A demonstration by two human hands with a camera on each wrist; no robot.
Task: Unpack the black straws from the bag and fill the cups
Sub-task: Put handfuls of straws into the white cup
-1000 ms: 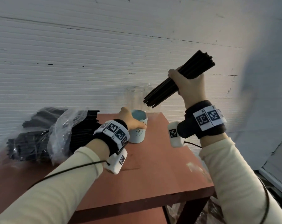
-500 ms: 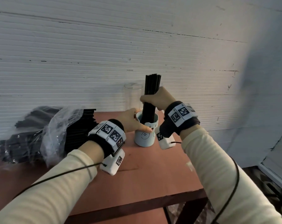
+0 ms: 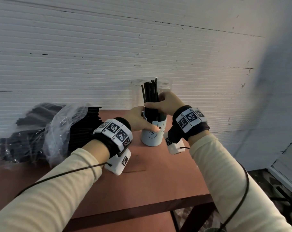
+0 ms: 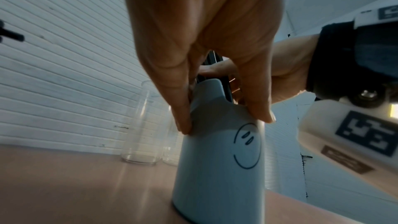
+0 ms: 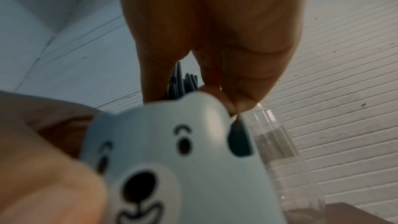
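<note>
A pale blue bear-face cup (image 3: 152, 134) (image 4: 217, 168) (image 5: 183, 163) stands on the red-brown table (image 3: 141, 186). My left hand (image 3: 139, 119) (image 4: 206, 67) grips its upper rim from the left. A bundle of black straws (image 3: 151, 92) stands upright in the cup, tips uneven. Just above the rim, my right hand (image 3: 165, 102) (image 5: 215, 67) wraps around the bundle. In the right wrist view only the straw tips (image 5: 183, 81) show past the fingers. A clear plastic bag of black straws (image 3: 46, 131) lies at the table's left.
Two empty clear glasses (image 3: 136, 91) (image 4: 140, 125) (image 5: 280, 151) stand behind the blue cup against the white ribbed wall (image 3: 108, 47). The table's front edge (image 3: 141, 210) runs near the bottom, with a drop to the floor on the right.
My right hand swung the straw bundle from tilted high in the air to upright and lowered it into the blue cup. The left hand stayed on the cup.
</note>
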